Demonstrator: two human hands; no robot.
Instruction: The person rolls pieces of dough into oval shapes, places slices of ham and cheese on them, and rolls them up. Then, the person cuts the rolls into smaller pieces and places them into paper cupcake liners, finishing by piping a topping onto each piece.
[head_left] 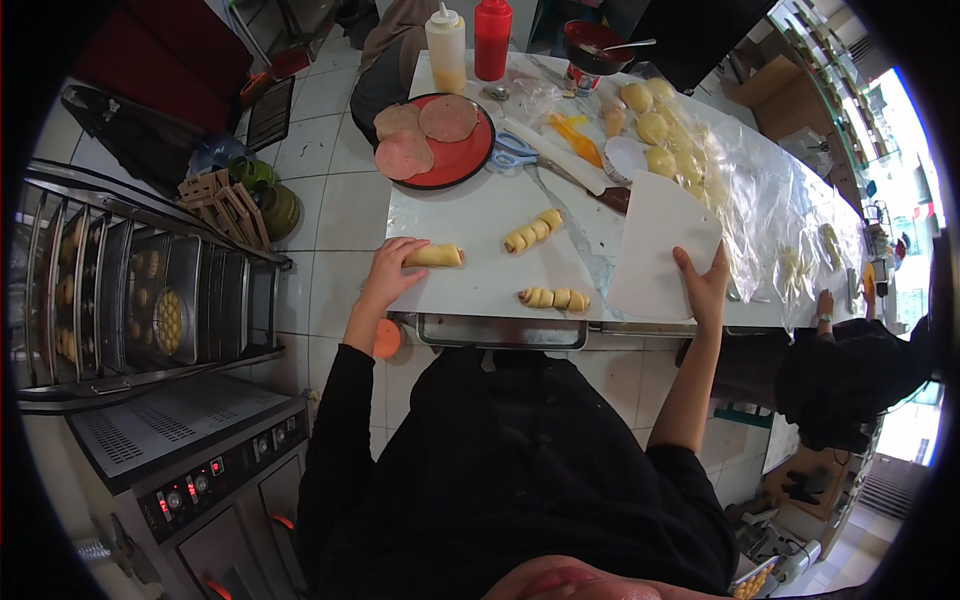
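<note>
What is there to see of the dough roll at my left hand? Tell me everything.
The dough roll is a short, pale-yellow cylinder, seemingly soft and raw, with a small pinkish-brown patch at its right end. It lies on its side, running left to right, on the white table near the left edge. The left hand is at its left end, partly hiding it.

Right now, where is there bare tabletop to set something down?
On the tabletop, one patch lies between the red plate and the roll at the left hand; a narrower one between the segmented rolls and white sheet. Crowding starts right of the plate: scissors, rolling pin, plastic-covered dough balls.
</note>
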